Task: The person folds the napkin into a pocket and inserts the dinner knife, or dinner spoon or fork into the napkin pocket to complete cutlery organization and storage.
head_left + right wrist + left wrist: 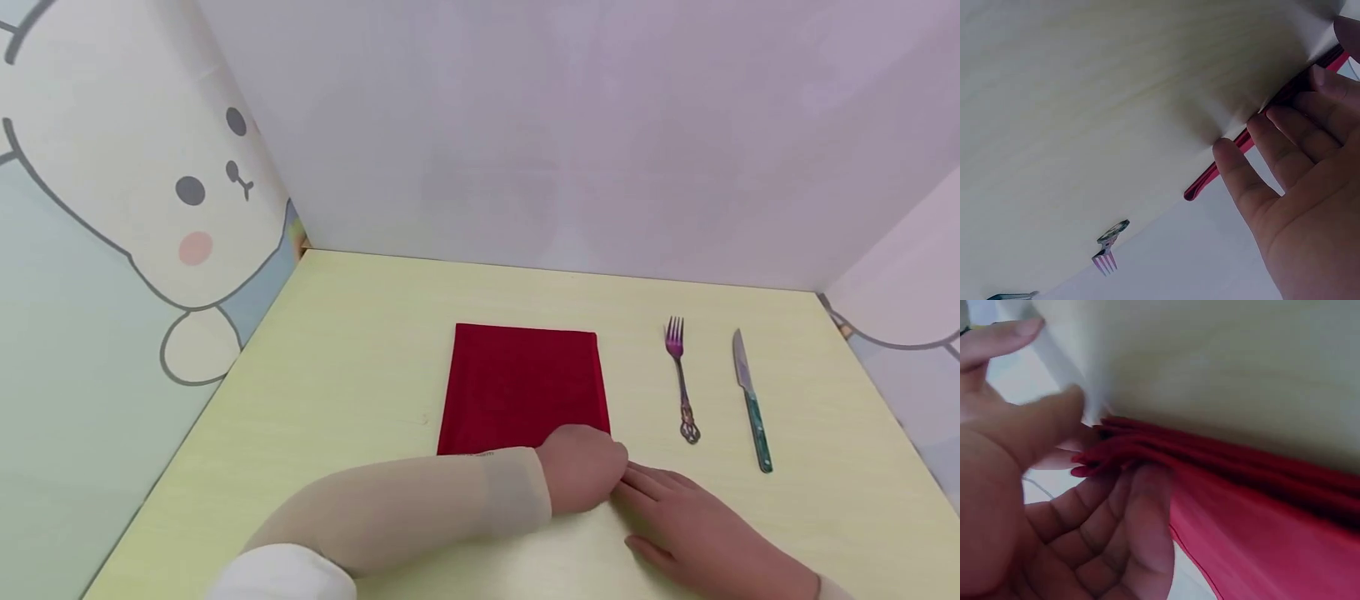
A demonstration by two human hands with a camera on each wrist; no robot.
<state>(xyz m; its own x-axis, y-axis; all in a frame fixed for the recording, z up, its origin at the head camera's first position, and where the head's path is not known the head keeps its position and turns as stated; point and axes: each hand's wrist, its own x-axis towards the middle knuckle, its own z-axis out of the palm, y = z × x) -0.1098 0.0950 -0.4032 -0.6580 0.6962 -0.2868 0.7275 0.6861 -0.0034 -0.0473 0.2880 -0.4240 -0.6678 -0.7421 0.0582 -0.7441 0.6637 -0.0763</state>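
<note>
1. So my left hand is holding the folded red cloth by its near right corner, fingers bending around the edge and the thumb sitting on the other side, pretty narrow. How hard I'm squeezing, I honestly can't tell.
2. The cloth itself is lying pretty flat, spreading out ahead and to the left of that grip. Close up, its edge is showing several stacked layers.
3. My right hand is resting just beside the left one, on its right. It's not gripping anything: the fingers are stretching out fairly straight, tips touching along the cloth's edge, thumb sticking out apart.
4. Off to the right of my grip and a bit ahead, a fork is lying with its purplish tines pointing away from me.
5. Further right, past the fork, a knife is lying with its blade pointing away and its teal handle nearer my right hand.
6. Everything's lying on a pale yellow table, and a white wall is standing well ahead of my hands.
</note>
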